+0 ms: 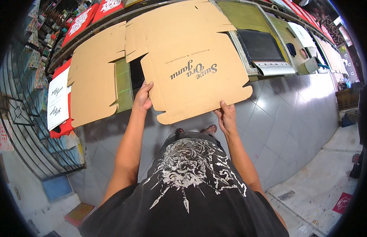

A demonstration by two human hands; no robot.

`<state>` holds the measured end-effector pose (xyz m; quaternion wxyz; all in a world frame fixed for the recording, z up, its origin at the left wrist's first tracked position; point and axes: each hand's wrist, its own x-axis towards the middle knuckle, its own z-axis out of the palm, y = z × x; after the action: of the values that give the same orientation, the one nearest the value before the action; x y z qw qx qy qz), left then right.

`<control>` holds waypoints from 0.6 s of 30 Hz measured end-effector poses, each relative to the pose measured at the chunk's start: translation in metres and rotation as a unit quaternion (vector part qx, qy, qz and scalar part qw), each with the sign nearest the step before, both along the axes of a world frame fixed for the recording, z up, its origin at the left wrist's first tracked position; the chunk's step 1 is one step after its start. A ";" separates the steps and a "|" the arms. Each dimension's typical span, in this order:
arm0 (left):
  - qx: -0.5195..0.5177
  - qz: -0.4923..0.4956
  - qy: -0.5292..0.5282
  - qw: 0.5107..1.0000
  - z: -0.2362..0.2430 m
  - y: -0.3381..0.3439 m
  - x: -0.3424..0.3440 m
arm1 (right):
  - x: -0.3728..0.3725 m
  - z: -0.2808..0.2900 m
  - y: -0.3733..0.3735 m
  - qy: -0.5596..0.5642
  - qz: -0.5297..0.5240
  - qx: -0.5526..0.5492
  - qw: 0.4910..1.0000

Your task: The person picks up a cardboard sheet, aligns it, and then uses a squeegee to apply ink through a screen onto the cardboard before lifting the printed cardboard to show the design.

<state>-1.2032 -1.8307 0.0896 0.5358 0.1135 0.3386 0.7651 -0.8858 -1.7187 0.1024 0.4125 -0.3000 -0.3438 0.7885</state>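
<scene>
Within grip (143, 97) (227, 117), apparently one cardboard sheet (199, 89)

Scene is viewed from the wearer's head, via the L cam of a side-by-side pair; pic is kept upright & unmirrored. Lens is aimed steeply down & slightly fwd. Dark shirt (183, 197) is seen from above, v. near, at btm ctr; forearms (130, 146) are shown running up & away. Printed cardboard sheet (199, 67) is framed upper ctr, farther off; tiled floor (270, 126) is seen beyond, lower down. Straight edges are bent twd the rim; corners are blacked out.
</scene>
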 end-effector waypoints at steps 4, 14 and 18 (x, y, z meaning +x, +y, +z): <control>0.050 -0.010 0.002 0.999 0.015 -0.004 0.055 | 0.051 0.003 0.000 0.013 -0.007 0.026 1.000; 0.137 -0.133 0.003 0.982 0.046 -0.001 0.271 | 0.217 0.016 -0.040 0.148 -0.099 -0.002 0.984; 0.126 -0.186 0.021 0.974 0.042 0.010 0.382 | 0.354 0.002 -0.053 0.121 -0.208 0.033 0.970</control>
<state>-0.8208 -1.8203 0.1315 0.6430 0.2575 0.2236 0.6857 -0.5314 -1.7719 0.1041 0.6158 -0.2538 -0.2473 0.7037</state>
